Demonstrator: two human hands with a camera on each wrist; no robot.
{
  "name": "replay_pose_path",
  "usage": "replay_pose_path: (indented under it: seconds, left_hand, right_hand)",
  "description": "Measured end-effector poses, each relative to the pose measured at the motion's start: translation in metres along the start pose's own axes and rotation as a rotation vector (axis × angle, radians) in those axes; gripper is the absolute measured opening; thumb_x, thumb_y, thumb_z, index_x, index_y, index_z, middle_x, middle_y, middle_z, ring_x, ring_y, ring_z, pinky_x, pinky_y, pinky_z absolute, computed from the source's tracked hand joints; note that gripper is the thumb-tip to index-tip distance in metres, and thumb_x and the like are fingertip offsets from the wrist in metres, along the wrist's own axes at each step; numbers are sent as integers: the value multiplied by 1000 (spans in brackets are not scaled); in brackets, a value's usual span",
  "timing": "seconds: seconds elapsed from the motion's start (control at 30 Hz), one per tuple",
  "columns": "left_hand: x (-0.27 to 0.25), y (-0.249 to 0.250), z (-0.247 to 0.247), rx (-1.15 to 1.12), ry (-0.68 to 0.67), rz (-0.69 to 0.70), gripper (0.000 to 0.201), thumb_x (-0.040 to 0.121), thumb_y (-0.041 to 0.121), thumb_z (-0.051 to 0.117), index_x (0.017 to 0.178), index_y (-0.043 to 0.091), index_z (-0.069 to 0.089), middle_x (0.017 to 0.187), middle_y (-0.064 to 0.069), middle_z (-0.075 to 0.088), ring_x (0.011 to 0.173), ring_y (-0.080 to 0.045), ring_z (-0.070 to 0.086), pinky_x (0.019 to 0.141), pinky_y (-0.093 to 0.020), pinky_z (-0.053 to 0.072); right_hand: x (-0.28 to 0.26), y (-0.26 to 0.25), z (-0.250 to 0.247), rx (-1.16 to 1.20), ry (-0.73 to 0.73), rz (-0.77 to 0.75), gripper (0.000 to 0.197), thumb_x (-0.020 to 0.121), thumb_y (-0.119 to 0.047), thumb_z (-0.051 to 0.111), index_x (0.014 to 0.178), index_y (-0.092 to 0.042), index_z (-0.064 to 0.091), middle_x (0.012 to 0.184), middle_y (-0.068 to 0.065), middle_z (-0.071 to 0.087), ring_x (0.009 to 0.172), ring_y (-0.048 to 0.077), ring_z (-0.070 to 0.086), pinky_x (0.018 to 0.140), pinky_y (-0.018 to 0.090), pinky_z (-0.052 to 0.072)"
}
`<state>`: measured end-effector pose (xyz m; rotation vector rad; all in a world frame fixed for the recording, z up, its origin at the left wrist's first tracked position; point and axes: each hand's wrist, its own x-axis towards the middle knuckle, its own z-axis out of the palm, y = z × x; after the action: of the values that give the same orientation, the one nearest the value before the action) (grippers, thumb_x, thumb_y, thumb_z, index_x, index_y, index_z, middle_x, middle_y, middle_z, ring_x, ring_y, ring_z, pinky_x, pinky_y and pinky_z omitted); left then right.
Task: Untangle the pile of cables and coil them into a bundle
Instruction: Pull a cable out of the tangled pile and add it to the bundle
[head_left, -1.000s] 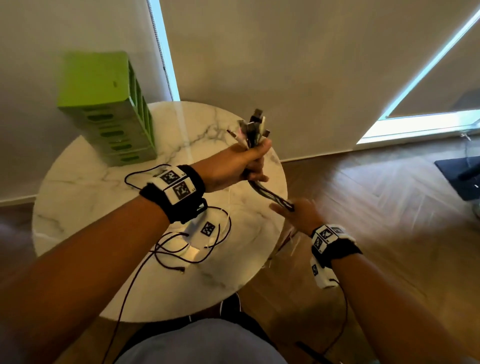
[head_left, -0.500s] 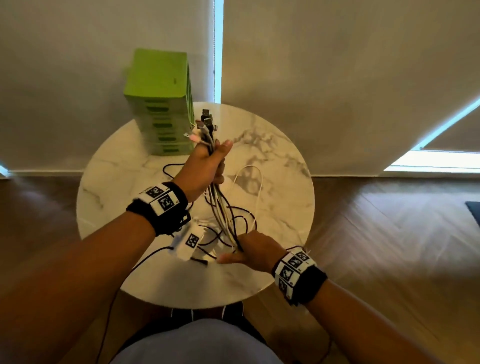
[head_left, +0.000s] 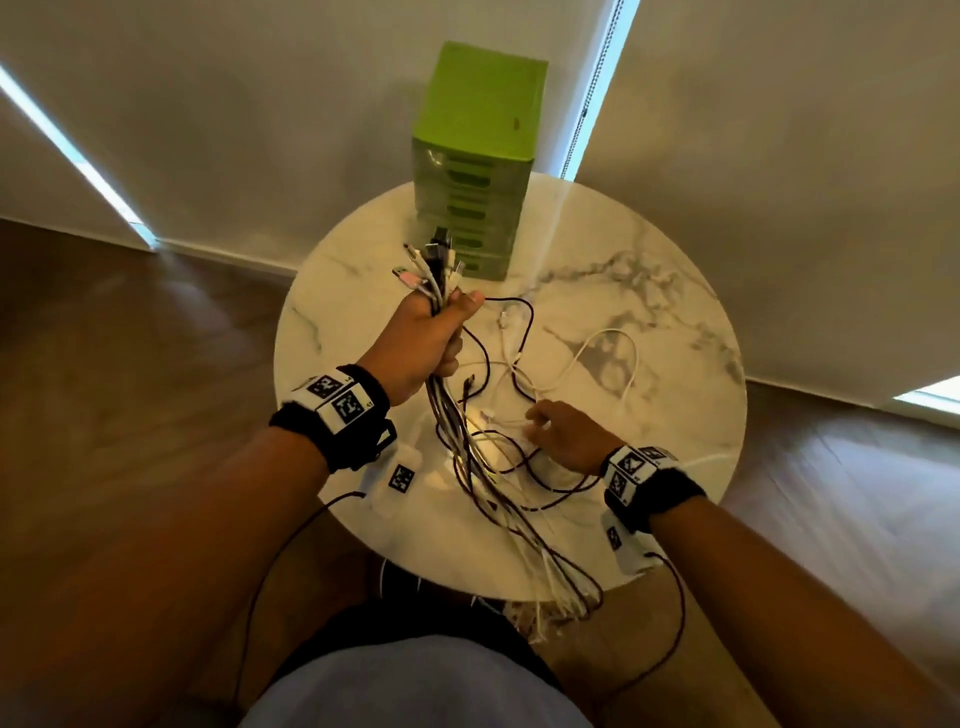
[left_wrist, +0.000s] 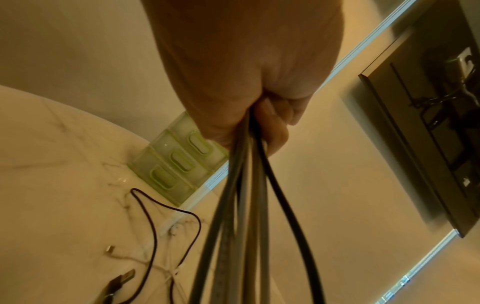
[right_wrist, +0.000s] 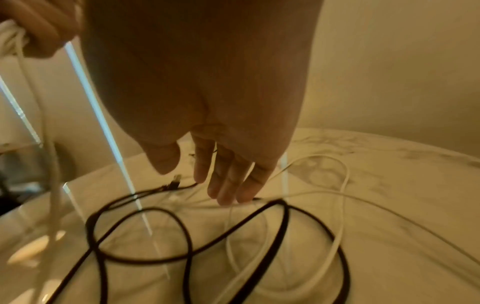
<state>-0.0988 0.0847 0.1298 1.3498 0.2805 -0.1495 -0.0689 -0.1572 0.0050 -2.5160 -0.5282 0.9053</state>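
My left hand (head_left: 434, 340) grips a bunch of black and white cables (head_left: 467, 457) near their plug ends (head_left: 434, 262), held above the round marble table (head_left: 675, 395). The bunch trails down over the table's near edge. In the left wrist view the fist (left_wrist: 259, 115) wraps the dark strands (left_wrist: 249, 205). My right hand (head_left: 563, 431) hovers just above the table with fingers straight, fingertips (right_wrist: 228, 195) at a loose black cable (right_wrist: 182, 232) and a loose white cable (right_wrist: 337, 195). It holds nothing.
A green stack of small drawers (head_left: 475, 166) stands at the table's far edge against the wall. More loose cable loops (head_left: 608, 364) lie on the marble. Wooden floor (head_left: 130, 364) surrounds the table. Tagged devices and thin wires hang from both wrists.
The head view has swung left, centring the table. My right hand has let go of the bunch and moved forward over the loose cables. My left hand keeps its grip.
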Motion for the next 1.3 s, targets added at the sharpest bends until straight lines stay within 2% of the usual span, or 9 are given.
replay_pose_path:
  seconds: [0.17, 0.5, 0.63, 0.73, 0.83, 0.97, 1.07, 1.2, 1.3]
  left_hand:
    - [-2, -11, -15, 29, 35, -37, 43, 104, 24, 56, 68, 24, 32, 55, 5, 19, 43, -11, 16, 45, -24, 18]
    - [9, -19, -25, 59, 35, -85, 40, 103, 28, 57, 69, 24, 36, 57, 4, 20, 46, -14, 16, 46, -27, 18]
    - [18, -23, -24, 57, 41, -93, 38, 103, 24, 56, 71, 23, 36, 53, 8, 25, 45, -10, 20, 45, -24, 26]
    - [24, -25, -21, 37, 42, -95, 35, 103, 18, 56, 76, 23, 35, 53, 12, 25, 44, -7, 23, 45, -20, 30]
    - [29, -26, -15, -22, 36, -100, 31, 103, 16, 57, 81, 23, 36, 57, 10, 23, 46, -8, 23, 45, -21, 29]
    - [29, -18, 0, -72, -11, -84, 30, 103, 22, 56, 79, 25, 39, 64, 7, 20, 49, -9, 20, 47, -23, 25]
    - [24, -7, 15, -106, -67, -67, 31, 103, 37, 54, 78, 26, 39, 66, 7, 20, 53, -9, 18, 54, -28, 17]
    - [18, 2, 29, -104, -110, -26, 34, 98, 56, 47, 84, 27, 55, 66, 5, 19, 52, -8, 18, 55, -31, 14]
    - [16, 1, 31, -55, -80, -5, 44, 102, 57, 41, 89, 19, 59, 64, 4, 27, 50, -8, 23, 47, -25, 19]
  right_hand:
    - [22, -13, 24, -75, -102, 81, 51, 100, -42, 54, 145, -22, 42, 139, 9, 54, 123, 30, 55, 104, 42, 44]
    - [41, -17, 0, -16, -111, 90, 17, 86, -33, 72, 85, -23, 59, 89, -1, 66, 88, 22, 62, 72, 33, 45]
    - [44, -15, -36, -42, 248, -136, 12, 96, -33, 65, 92, -22, 62, 74, -1, 61, 72, 23, 60, 70, 33, 43]
    - [40, -20, -67, -337, 639, -69, 15, 92, -46, 66, 97, -32, 68, 100, 7, 54, 94, 32, 52, 81, 43, 40]
    - [30, -38, -94, -207, 767, -67, 16, 93, -48, 65, 98, -34, 68, 116, 5, 53, 107, 31, 48, 93, 45, 37]
    - [1, -84, -115, 414, 625, -231, 14, 103, -36, 55, 105, -22, 58, 81, 1, 70, 81, 17, 69, 77, 35, 54]
    - [-16, -114, -107, 465, 635, -322, 13, 103, -35, 56, 106, -22, 57, 70, 6, 60, 67, 23, 60, 66, 38, 53]
    - [-20, -128, -92, 404, 631, -440, 14, 103, -21, 56, 114, -17, 65, 84, -6, 64, 75, 7, 59, 69, 26, 48]
    - [-26, -133, -82, 327, 621, -439, 21, 102, -13, 54, 119, -17, 66, 101, -3, 67, 89, 11, 61, 78, 28, 50]
